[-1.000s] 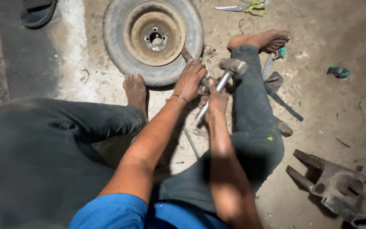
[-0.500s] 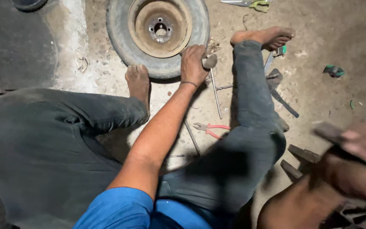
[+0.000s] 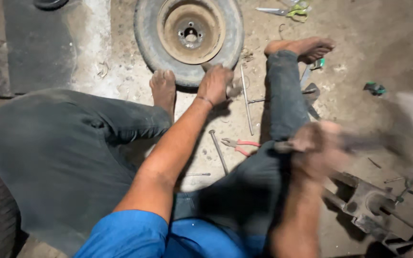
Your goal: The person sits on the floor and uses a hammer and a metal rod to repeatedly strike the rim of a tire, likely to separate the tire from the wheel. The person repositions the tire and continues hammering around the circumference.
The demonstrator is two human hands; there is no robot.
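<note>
Leg (image 3: 58,143): dark trousers, bent, far left; bare foot (image 3: 162,88) set just beside the wheel.

Wheel (image 3: 190,36): small tyre on a rusty rim, flat on the floor (image 3: 359,28), far centre.

Left hand (image 3: 216,85): arm stretched forward from the blue sleeve (image 3: 127,234), wrist straight, palm down, fingers curled. It is closed over something small at the near edge of the tyre; what it holds is hidden under the hand. Judged: the work is best steadied with the grip kept low and firm against the tyre, the fingers clear of any striking line.

Rod (image 3: 246,100): thin, straight, on the floor just right of the left hand, running near to far.

Bolt (image 3: 218,150): long, on the floor between the legs.

Pliers (image 3: 239,144): red-handled, just right of the bolt.

Right leg (image 3: 285,95): stretched out, foot at far right of the wheel.

Right hand (image 3: 319,145): raised above the right knee, heavily blurred by motion. A dark shaft appears to be gripped, running out to the right; whether the fingers are closed around it cannot be told. Judged: a swing made from this height wants a straight path and eyes on the left hand's spot.

Metal part (image 3: 366,203): grey casting with a round bore, near right, on the floor.

Scissors (image 3: 283,9): green-handled, far right of the wheel.
</note>
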